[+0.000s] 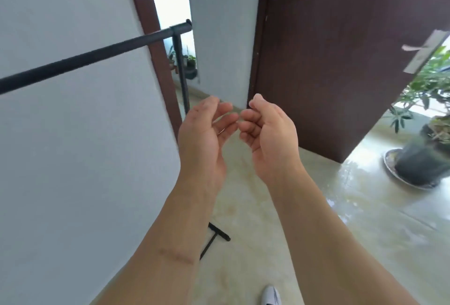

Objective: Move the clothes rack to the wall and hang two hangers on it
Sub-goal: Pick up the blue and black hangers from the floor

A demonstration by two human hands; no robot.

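Observation:
The black clothes rack (97,53) stands close along the white wall (73,134) on the left. Its top bar runs from the left edge up to a post near the doorway, and one foot (218,230) rests on the floor below my left forearm. Nothing hangs on the visible part of the bar, and no hangers are in view. My left hand (202,134) and my right hand (267,134) are raised side by side in front of me, to the right of the rack and apart from it. Both hold nothing, palms turned inward, fingers loosely curled with fingertips nearly touching.
A dark brown door (341,61) stands open ahead on the right. A potted plant (423,158) on a saucer sits on the glossy cream floor at the far right. Small potted plants (190,63) show through the narrow doorway. A white shoe (271,296) is at the bottom.

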